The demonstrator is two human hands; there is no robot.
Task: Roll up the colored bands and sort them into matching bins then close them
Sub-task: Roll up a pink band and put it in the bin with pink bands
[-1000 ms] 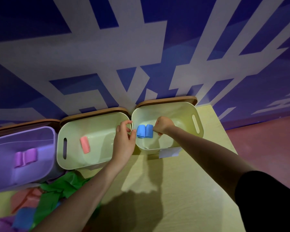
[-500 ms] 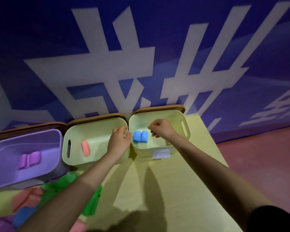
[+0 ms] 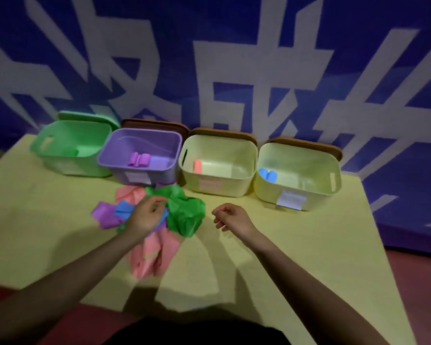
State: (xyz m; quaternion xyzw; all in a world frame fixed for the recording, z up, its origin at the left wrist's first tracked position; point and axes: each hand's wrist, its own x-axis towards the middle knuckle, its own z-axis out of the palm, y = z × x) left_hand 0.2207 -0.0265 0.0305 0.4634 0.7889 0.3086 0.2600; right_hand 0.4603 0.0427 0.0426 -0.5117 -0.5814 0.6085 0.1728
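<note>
Single head view, looking forward and down, close over table (image 3: 271,245)

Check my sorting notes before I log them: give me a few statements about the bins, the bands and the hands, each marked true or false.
1. Four bins stand open along the wall. True.
2. The purple bin holds a blue roll. False: it holds a purple roll; the blue roll lies in the rightmost bin.
3. The left hand is at the pile of loose bands. True.
4. The right hand holds a green band. False: it holds nothing, fingers loosely curled.
5. The pink roll lies in the green bin. False: it lies in the pale bin beside the purple one.
</note>
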